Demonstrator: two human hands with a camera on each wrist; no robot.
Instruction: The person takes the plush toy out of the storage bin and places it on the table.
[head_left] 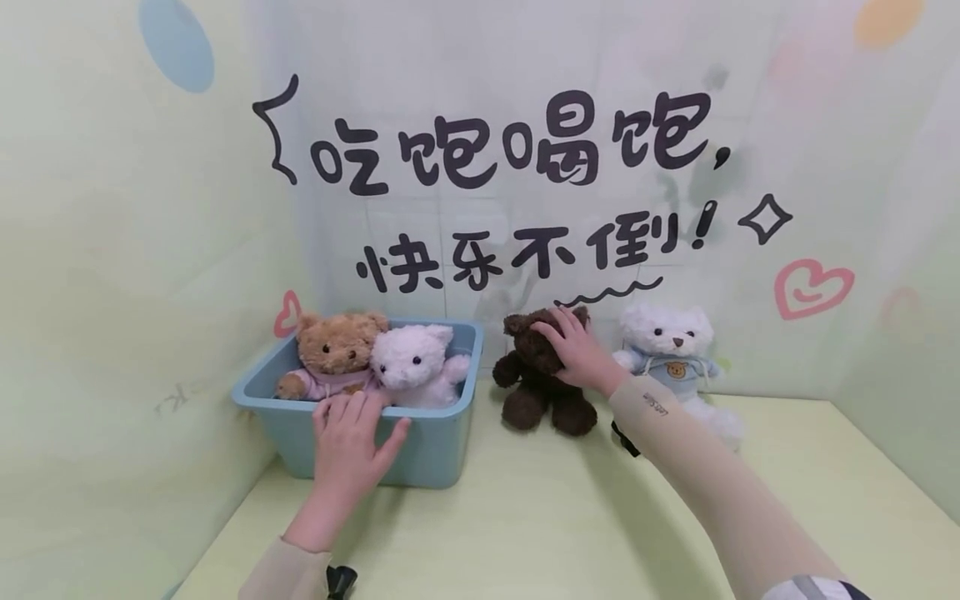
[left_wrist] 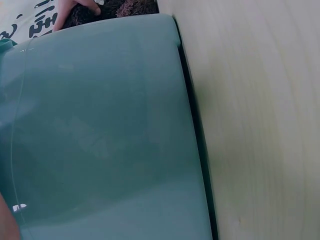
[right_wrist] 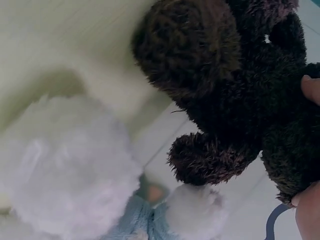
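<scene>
My right hand (head_left: pixel 581 354) grips the head of a dark brown teddy bear (head_left: pixel 542 396), which is upright near the back wall. In the right wrist view, fingertips (right_wrist: pixel 311 90) press into the dark fur (right_wrist: pixel 240 100). My left hand (head_left: pixel 351 442) holds the front rim of a blue plastic bin (head_left: pixel 427 450), fingers over the edge and thumb on the outside. Inside the bin sit a tan teddy bear (head_left: pixel 333 354) in a pink top and a white plush toy (head_left: pixel 412 367). The bin's smooth wall (left_wrist: pixel 100 115) fills much of the left wrist view.
A white teddy bear (head_left: pixel 667 333) in a light blue hoodie sits to the right, partly behind my right forearm. The back wall (head_left: pixel 525 50) carries large dark lettering. Side walls flank the pale tabletop (head_left: pixel 517 533).
</scene>
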